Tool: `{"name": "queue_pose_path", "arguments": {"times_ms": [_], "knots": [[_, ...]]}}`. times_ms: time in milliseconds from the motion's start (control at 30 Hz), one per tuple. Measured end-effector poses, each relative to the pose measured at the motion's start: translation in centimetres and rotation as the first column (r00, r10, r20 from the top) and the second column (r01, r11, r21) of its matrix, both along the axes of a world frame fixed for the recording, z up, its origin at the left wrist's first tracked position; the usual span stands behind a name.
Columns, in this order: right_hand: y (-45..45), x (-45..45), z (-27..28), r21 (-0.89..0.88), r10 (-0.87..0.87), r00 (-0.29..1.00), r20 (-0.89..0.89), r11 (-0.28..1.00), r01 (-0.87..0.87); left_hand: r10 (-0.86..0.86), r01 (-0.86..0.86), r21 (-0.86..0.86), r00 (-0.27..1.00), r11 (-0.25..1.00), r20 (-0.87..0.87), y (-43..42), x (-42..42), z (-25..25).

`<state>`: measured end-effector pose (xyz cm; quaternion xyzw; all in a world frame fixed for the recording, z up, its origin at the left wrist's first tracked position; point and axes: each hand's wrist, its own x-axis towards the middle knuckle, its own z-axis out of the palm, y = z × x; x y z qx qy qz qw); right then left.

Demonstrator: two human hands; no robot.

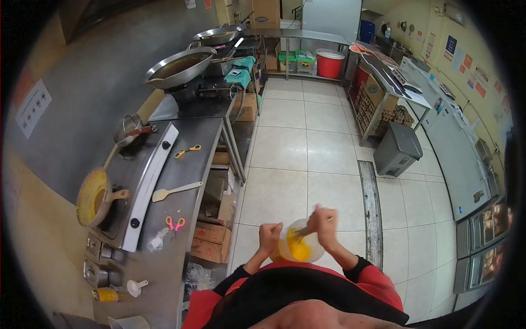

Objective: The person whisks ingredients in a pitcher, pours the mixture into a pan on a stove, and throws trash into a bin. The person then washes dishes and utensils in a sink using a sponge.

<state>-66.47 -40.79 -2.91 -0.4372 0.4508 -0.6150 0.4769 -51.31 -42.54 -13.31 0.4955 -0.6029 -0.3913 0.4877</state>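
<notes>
A translucent plastic container (316,251) with bright yellow liquid (299,250) in it is held close against my body. My left hand (269,239) is closed at its left side. From above, my right hand (323,225) grips what looks like a whisk (302,232), whose lower end is in the liquid. The whisk and my right fingers are partly blurred. To the left, on the steel counter (164,263), lie a cream spatula (177,191), pink-handled scissors (175,223) and yellow-handled scissors (188,152).
A gas stove (149,189) on the left carries a yellow-coated pan (93,194) and a small saucepan (129,131). Farther along stands a large wok (181,68). A grey bin (398,148) and a chest freezer (446,142) are on the right. Tiled floor (279,192) lies ahead.
</notes>
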Motion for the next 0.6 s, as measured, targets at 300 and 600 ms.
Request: {"name": "queue_pose_path", "arguments": {"times_ms": [300,600], "knots": [[-5.9,-6.5,-6.4,-0.053,-0.069,0.977,-0.202,0.997,0.06,-0.078,0.078,-0.014,0.996,0.997,0.046,-7.5,-6.6,1.3],[-17.9,-8.4,-9.6,-0.054,-0.087,0.918,-0.386,0.996,0.072,-0.069,0.067,-0.038,0.997,0.997,-0.042,-19.8,-9.3,-1.3]]}}
